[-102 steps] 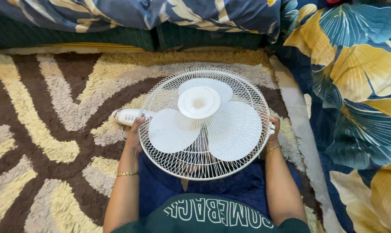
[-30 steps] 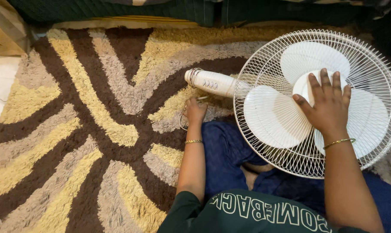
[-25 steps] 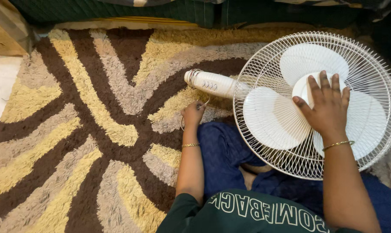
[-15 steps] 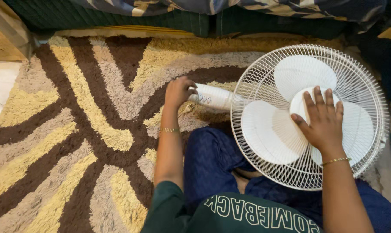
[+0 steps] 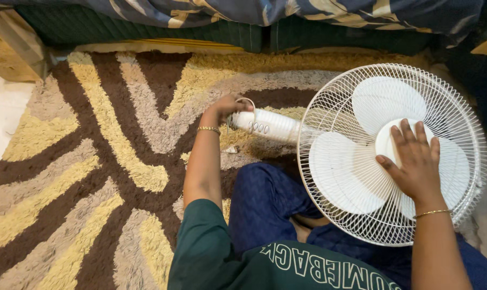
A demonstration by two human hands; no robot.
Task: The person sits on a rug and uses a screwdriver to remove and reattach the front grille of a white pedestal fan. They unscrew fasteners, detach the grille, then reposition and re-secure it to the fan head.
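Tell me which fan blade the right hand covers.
The right hand lies over the lower right blade; the top blade and lower left blade show uncovered.

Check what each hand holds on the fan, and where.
Left hand grips the end of the fan's white stem; right hand lies flat on the wire guard.

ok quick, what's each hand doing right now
Left hand: closed on the fan's white motor housing.
Right hand: open, flat on the fan guard.

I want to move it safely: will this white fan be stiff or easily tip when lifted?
The fan probably lifts as one stiff piece. Its thin wire grille may bend under pressure. The wide head beside the narrow motor housing suggests it tips headward.
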